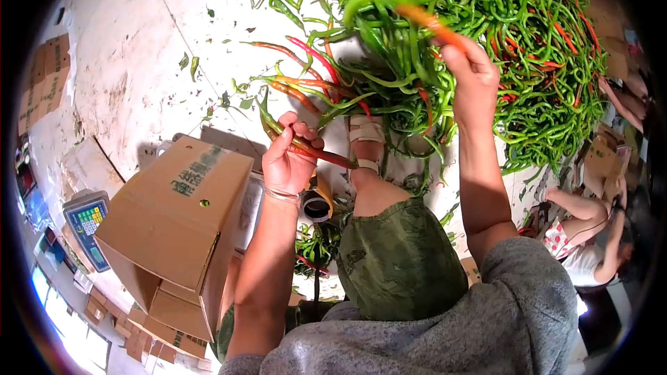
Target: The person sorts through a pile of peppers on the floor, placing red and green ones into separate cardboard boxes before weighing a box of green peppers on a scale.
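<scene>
pepper pile [528, 42]: cut off at top edge. scale [87, 226]: keys too small to read. tape roll [318, 203]: partly hidden behind left hand [288, 156].

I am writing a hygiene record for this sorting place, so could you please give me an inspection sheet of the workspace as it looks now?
Surface: pale floor, stained and scattered with leaf bits.
Job's things: large pile of green peppers with some red ones mixed in; a few red-orange peppers lie apart at its edge.
Clutter: cardboard box, tape roll, weighing scale.
Hands: left hand grips a bunch of reddish peppers; right hand holds up an orange pepper.
Cables: nothing seen.
Surroundings: another person at the right; flat cartons at the left.
</scene>
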Demonstrator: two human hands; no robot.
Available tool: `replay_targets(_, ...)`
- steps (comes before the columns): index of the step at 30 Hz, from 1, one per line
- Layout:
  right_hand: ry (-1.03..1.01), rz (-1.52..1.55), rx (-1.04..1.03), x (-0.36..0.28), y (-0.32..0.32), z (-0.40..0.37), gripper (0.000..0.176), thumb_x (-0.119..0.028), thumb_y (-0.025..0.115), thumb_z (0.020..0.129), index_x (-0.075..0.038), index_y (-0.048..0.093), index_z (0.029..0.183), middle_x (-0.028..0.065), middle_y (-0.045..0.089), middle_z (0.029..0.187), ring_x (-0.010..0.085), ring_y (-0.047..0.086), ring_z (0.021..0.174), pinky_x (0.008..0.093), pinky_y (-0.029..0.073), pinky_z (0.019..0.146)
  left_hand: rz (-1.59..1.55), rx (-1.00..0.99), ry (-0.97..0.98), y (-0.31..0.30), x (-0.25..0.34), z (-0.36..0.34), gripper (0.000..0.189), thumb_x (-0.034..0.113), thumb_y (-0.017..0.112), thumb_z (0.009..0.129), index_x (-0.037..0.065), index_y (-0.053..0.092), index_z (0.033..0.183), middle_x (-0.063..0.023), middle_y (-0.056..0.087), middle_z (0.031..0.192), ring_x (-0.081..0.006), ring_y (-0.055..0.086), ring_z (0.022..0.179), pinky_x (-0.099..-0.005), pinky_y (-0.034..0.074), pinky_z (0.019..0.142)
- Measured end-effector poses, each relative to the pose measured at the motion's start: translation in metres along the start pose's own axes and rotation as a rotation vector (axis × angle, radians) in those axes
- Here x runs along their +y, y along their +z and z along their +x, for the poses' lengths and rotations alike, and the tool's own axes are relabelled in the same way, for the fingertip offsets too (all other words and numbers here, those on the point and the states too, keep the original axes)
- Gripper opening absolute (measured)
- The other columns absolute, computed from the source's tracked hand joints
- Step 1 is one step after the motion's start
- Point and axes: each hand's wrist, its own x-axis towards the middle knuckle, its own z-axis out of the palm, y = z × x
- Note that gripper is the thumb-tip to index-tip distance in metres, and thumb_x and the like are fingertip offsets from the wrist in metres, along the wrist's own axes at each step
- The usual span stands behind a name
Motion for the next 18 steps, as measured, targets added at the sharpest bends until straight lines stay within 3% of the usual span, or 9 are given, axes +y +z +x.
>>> replay_targets(2,0.139,0.363,0.099,0.015,-0.005,-0.007,0.02,-0.007,0.064,0.081,0.0,0.066,0.1,0.0029,0.065,0.087,0.0087,0.058,0.075,0.0233,0.046,0.073,0.021,-0.086,-0.064,-0.002,-0.004,0.003,0.03,0.017,0.06,0.084,0.008,0.055,0.112,-0.0079,0.064,0.1,-0.022,0.057,0.093,-0.0346,0.045,0.075)
replay_targets(4,0.223,-0.199,0.091,0.009,0.0,-0.031,0.024,-0.008,0.066,0.08,-0.002,0.065,0.103,0.0043,0.066,0.087,0.0121,0.059,0.073,0.0233,0.046,0.074,0.133,-0.096,-0.104,0.007,-0.011,0.008,0.034,0.021,0.059,0.084,0.007,0.054,0.114,-0.0107,0.062,0.109,-0.023,0.056,0.099,-0.0342,0.045,0.076)
replay_targets(5,-0.023,-0.441,-0.12,0.014,0.0,-0.048,0.03,-0.017,0.068,0.079,-0.006,0.064,0.107,0.0043,0.065,0.084,0.0126,0.059,0.076,0.0249,0.045,0.073,0.26,-0.069,-0.134,0.016,-0.014,0.008,0.045,0.025,0.06,0.083,0.006,0.05,0.123,-0.0158,0.057,0.119,-0.025,0.055,0.106,-0.0333,0.046,0.078)
replay_targets(7,-0.161,-0.434,-0.562,0.018,0.005,-0.068,0.035,-0.031,0.069,0.074,-0.011,0.065,0.101,0.0061,0.062,0.093,0.0216,0.057,0.092,0.0349,0.043,0.08,0.215,-0.082,-0.173,0.038,-0.026,0.011,0.054,0.024,0.06,0.083,0.002,0.042,0.129,-0.0191,0.056,0.12,-0.0265,0.054,0.109,-0.0328,0.046,0.08)
replay_targets(10,-0.392,-0.618,-0.802,0.04,0.011,-0.088,0.026,-0.012,0.066,0.077,-0.007,0.064,0.102,0.0087,0.063,0.098,0.0251,0.057,0.095,0.0365,0.043,0.085,0.312,-0.12,-0.255,0.019,-0.033,0.014,0.056,0.024,0.056,0.085,0.004,0.037,0.134,-0.0107,0.058,0.113,-0.0245,0.053,0.108,-0.0369,0.045,0.084)
replay_targets(13,-0.509,-0.694,-0.478,0.033,-0.008,-0.084,0.035,-0.017,0.067,0.076,-0.007,0.06,0.11,0.009,0.061,0.102,0.0279,0.055,0.097,0.0383,0.042,0.085,0.311,-0.092,-0.27,0.004,-0.03,0.009,0.053,0.024,0.054,0.086,0.006,0.037,0.133,-0.0036,0.059,0.102,-0.0241,0.054,0.106,-0.0438,0.041,0.093)
replay_targets(15,-0.452,-1.059,-0.224,0.034,-0.019,-0.074,0.039,-0.016,0.065,0.077,-0.006,0.056,0.115,0.0098,0.062,0.096,0.0306,0.057,0.091,0.0389,0.044,0.082,0.239,-0.107,-0.22,0.016,-0.031,0.004,0.048,0.023,0.053,0.086,0.006,0.04,0.129,-0.0017,0.058,0.091,-0.0257,0.056,0.101,-0.0519,0.039,0.098)
replay_targets(16,-0.323,-1.13,-0.171,0.042,-0.028,-0.07,0.039,-0.016,0.063,0.079,-0.006,0.056,0.115,0.0095,0.062,0.093,0.03,0.057,0.086,0.0378,0.045,0.078,0.288,-0.138,-0.228,0.026,-0.03,0.005,0.046,0.02,0.053,0.086,0.006,0.041,0.129,-0.0034,0.057,0.09,-0.027,0.056,0.102,-0.0509,0.04,0.096)
replay_targets(18,0.032,-1.153,-0.16,0.079,-0.049,-0.068,0.035,-0.015,0.061,0.081,-0.007,0.056,0.114,0.0084,0.062,0.085,0.0269,0.058,0.074,0.0343,0.046,0.068,0.491,0.044,-0.279,0.035,-0.028,0.014,0.041,0.012,0.054,0.083,0.004,0.044,0.121,-0.0087,0.057,0.089,-0.03,0.058,0.096,-0.0451,0.046,0.082)
